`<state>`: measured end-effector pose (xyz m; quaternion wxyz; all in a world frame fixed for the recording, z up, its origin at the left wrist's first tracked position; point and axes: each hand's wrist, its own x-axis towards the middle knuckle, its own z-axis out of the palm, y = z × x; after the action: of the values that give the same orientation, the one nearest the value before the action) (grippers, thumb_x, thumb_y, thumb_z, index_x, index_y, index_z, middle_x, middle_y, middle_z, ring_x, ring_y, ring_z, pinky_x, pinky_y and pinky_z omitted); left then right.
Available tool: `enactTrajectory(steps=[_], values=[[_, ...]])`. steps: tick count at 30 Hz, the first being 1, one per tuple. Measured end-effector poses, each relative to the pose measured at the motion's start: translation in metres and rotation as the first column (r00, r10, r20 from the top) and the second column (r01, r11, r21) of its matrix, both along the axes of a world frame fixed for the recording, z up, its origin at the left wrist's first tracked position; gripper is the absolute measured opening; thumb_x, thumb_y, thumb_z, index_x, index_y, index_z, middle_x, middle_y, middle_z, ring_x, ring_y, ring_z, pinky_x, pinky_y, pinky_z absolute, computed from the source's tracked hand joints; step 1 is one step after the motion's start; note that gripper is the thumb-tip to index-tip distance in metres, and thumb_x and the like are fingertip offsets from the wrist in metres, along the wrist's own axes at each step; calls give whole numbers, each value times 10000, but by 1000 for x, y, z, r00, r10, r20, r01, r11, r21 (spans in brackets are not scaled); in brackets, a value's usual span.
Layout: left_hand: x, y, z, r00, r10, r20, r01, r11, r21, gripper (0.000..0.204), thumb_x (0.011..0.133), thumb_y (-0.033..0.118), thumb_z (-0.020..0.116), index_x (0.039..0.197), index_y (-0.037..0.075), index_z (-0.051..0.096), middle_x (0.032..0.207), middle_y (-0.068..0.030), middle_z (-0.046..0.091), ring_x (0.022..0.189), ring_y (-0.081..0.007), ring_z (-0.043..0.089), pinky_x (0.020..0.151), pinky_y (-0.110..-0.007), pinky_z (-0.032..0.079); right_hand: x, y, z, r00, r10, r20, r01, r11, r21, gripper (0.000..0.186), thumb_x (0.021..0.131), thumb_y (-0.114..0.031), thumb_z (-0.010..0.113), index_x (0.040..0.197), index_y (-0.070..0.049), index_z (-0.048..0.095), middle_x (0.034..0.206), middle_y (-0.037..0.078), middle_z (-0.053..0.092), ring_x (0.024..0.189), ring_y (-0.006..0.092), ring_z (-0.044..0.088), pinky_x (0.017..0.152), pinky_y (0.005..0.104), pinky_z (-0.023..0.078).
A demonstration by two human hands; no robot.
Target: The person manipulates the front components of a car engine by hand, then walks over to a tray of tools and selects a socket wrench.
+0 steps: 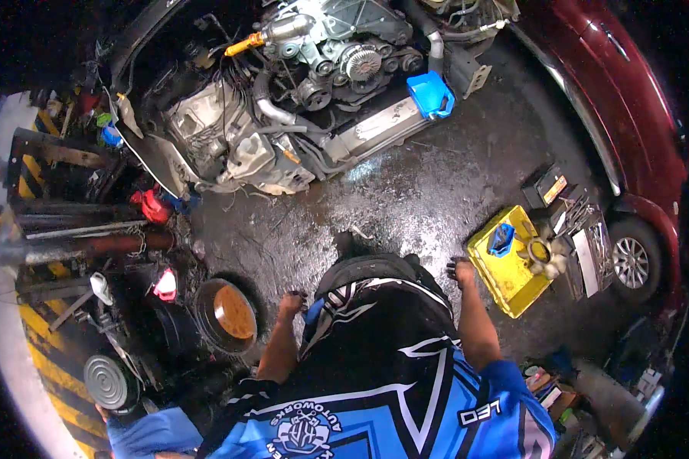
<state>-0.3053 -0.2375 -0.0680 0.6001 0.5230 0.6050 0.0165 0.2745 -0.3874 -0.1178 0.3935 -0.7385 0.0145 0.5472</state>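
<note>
My left hand [292, 301] hangs beside my left hip, its darkened fingers loosely apart and nothing seen in them. A round pan [200, 315] with brownish liquid stands on the floor to its left. On the other side, my right hand [461, 271] hangs near the left edge of a yellow tray [505, 291], apparently not touching it. Its dark fingers are slightly spread and look bare of any object. Inside the tray lie a blue container [501, 239] and a yellowish ring-shaped part [539, 250].
Ahead stands an exposed engine [352, 61] with an orange-handled work light [245, 44] and a blue open container [431, 96]. A dark red car [628, 92] is at right, near scattered tools [578, 218]. Another person's blue sleeve [153, 432] shows at lower left, by a round stool [106, 380].
</note>
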Motion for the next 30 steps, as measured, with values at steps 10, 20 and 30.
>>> enactTrajectory(steps=[10, 20, 30], values=[[-11, 82, 7, 982, 141, 123, -155, 982, 108, 430, 920, 403, 541, 909, -17, 635, 751, -105, 657, 595, -200, 631, 527, -323, 517, -54, 123, 74, 990, 57, 127, -72, 991, 116, 319, 918, -328, 530, 1079, -56, 575, 854, 100, 666, 645, 199, 634, 551, 327, 517], [-29, 153, -19, 976, 218, 14, -206, 940, -273, 408, 925, 400, 520, 947, 8, 632, 779, -114, 657, 581, -207, 638, 510, -328, 503, -110, 54, 44, 994, -103, 43, 104, 994, -23, 302, 910, -301, 523, 1099, -69, 564, 857, 127, 661, 645, 224, 632, 532, 342, 513], [-50, 251, -58, 867, -498, -34, 492, 841, 227, 351, 901, 329, 532, 1011, 10, 628, 818, -166, 670, 694, -293, 660, 622, -382, 515, -184, -7, 37, 906, -420, -56, 424, 897, 127, 226, 896, -287, 551, 978, -85, 611, 779, 66, 637, 632, 191, 609, 523, 325, 486]])
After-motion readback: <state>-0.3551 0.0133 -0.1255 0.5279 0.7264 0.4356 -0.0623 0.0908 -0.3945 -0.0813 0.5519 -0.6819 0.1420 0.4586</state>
